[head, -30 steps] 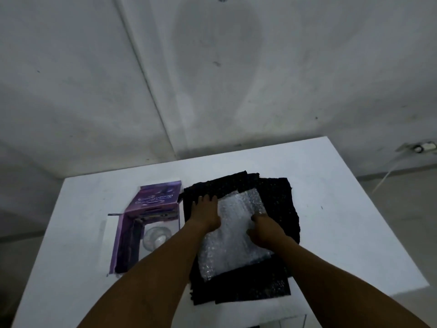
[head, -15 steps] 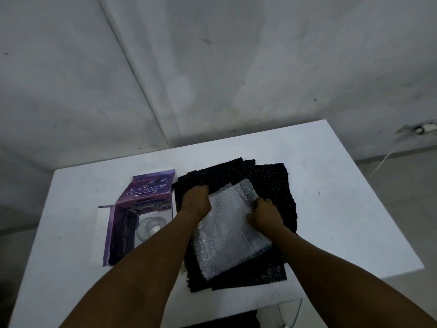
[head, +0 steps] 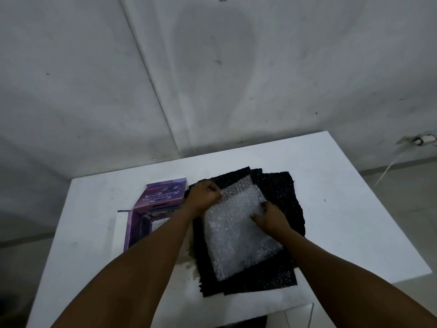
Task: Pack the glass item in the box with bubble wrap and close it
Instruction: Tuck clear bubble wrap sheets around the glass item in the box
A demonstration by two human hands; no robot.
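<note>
A clear bubble wrap sheet (head: pixel 238 230) lies on top of a pile of black bubble wrap sheets (head: pixel 276 190) in the middle of the white table (head: pixel 343 221). My left hand (head: pixel 204 196) pinches the clear sheet's far left corner and lifts it a little. My right hand (head: pixel 269 216) grips the sheet's right edge. The purple box (head: pixel 163 197) lies open on the table to the left of the sheets, partly behind my left forearm. The glass item is hidden from this view.
The table stands in a corner of grey walls. A white cable and a wall socket (head: pixel 423 139) are at the far right, beyond the table's right edge. A pale flap of the box (head: pixel 119 230) lies flat at its left.
My left hand went from lying flat on the clear sheet to pinching its far corner and raising it. My right hand shifted its grip along the right edge. The glass item passed behind my forearm.
</note>
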